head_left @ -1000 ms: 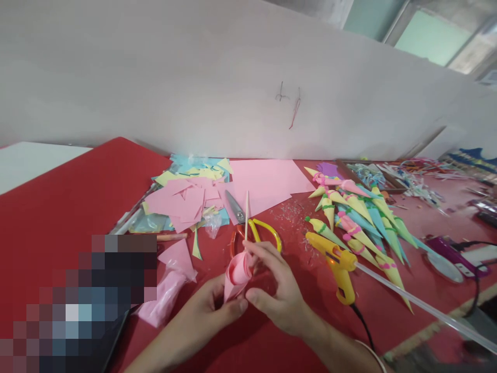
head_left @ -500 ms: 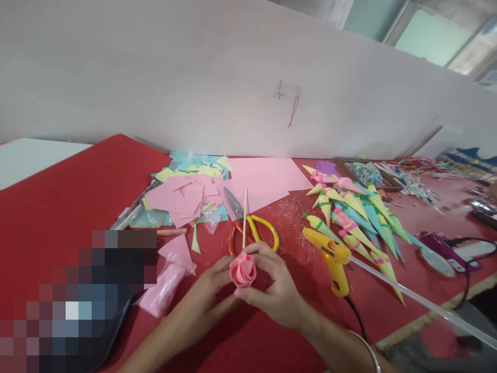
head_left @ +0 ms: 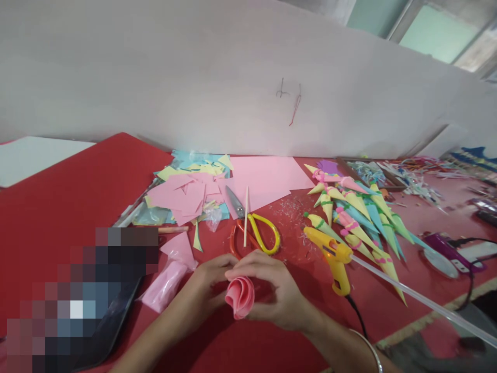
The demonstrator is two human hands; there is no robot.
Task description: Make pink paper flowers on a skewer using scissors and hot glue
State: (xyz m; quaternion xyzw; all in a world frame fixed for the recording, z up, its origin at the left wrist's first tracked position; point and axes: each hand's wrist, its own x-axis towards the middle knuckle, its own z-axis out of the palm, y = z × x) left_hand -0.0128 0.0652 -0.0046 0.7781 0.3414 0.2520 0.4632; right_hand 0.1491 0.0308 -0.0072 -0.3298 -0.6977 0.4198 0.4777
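Note:
A rolled piece of pink paper (head_left: 240,299), its curled layers showing like a rose, is between my two hands above the red tabletop. My right hand (head_left: 277,287) curls round its far and right sides, thumb below and fingers over the top. My left hand (head_left: 207,282) closes on it from the left, with its fingertips partly hidden behind the roll. Just beyond my hands lie scissors (head_left: 265,233) with one yellow and one orange handle. A thin pale stick (head_left: 246,215) rests across them.
Pink paper pieces (head_left: 182,197) are heaped at the back left. A yellow glue gun (head_left: 334,254) with a long clear glue stick lies to the right, beside a pile of coloured paper cones (head_left: 353,207). A plastic-wrapped pink bundle (head_left: 165,287) and a partly pixelated dark object (head_left: 112,321) are on the left.
The pink paper roll has come lower and tilted, so its open spiral end shows more. My right fingers have shifted over its top. The things on the table have stayed in place.

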